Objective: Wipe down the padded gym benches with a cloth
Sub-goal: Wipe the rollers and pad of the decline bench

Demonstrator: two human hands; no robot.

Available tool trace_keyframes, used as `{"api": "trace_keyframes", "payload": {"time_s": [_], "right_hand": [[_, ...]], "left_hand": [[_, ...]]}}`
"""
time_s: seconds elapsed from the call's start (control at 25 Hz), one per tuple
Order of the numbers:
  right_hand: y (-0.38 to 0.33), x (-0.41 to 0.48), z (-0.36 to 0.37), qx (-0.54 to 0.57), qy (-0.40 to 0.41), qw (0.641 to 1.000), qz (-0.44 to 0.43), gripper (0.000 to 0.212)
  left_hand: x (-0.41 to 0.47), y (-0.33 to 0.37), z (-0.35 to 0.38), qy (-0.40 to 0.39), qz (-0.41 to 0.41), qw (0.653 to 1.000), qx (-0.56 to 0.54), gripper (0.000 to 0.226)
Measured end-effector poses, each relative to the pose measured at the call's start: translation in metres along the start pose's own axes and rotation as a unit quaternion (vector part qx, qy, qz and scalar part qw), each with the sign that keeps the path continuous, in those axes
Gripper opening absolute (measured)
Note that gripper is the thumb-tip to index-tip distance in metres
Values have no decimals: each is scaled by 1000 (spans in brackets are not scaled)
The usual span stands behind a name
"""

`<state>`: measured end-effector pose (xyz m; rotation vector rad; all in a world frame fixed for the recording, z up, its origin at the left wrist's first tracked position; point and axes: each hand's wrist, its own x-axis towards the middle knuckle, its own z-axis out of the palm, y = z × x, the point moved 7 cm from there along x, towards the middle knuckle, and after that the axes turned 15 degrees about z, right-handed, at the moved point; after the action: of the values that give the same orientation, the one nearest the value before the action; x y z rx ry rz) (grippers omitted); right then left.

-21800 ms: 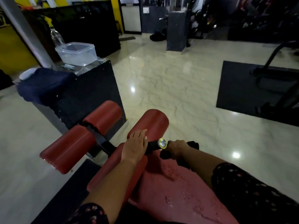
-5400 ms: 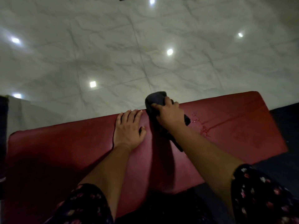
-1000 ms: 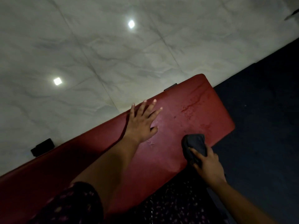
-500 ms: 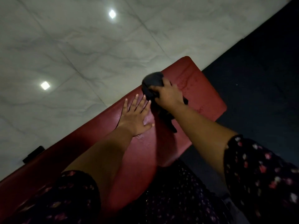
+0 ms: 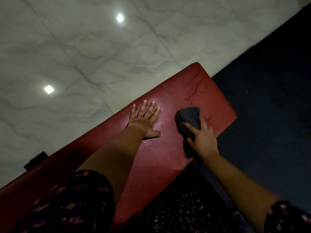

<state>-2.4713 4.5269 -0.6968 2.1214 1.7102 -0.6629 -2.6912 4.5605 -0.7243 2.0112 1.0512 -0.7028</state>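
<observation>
Dark cloth (image 5: 189, 117), bunched into a soft wad, lying on top of the red padded counter (image 5: 168, 158) toward its right end, a little nearer the front edge than the far one. Probably light, limp and somewhat damp; likely to fold over or slip out from under a loose palm, so best taken from above as a wad, partly trapped beneath the palm and pressed flat while rubbing. Gripped over its near half by the right hand (image 5: 202, 138), fingers (image 5: 188, 126) curled over and into the bunch, thumb hidden; far half poking out past the fingertips, with a dark tail of fabric trailing by the wrist at the front edge. Just left of it, apart and not touching, the left hand (image 5: 144, 121): flat on the padding, its fingers (image 5: 143, 108) straight and spread, thumb stretched toward the cloth, holding nothing, seemingly bracing. Beyond the cloth, toward the far right corner, wet streaks (image 5: 193, 95), apparently not yet wiped. Padding smooth and shiny, probably slick where wet and slightly yielding under pressure. Further out, pale marbled floor (image 5: 101, 56) behind and a dark mat (image 5: 269, 98) to the right.
</observation>
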Motion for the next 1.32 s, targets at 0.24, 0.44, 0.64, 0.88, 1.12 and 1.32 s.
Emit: {"api": "trace_keyframes", "payload": {"time_s": [0.24,0.44,0.64,0.88,1.12,1.32], "right_hand": [[131,-77,39,6,-30,992,122,63],[118,-42,6,74,33,990,117,58],[4,45,-25,40,40,998,27,54],[-120,144,-74,-39,27,994,-95,48],[-44,133,-62,0,-8,999,-53,53],[107,38,-13,-58,-72,995,-43,61]], "left_hand": [[0,0,0,4,3,1000,-3,105],[1,0,3,15,6,1000,-2,105],[4,-2,5,17,4,1000,2,106],[5,-5,8,42,2,999,-4,106],[-8,5,0,199,18,977,79,99],[-9,7,-5,276,-30,958,71,76]]}}
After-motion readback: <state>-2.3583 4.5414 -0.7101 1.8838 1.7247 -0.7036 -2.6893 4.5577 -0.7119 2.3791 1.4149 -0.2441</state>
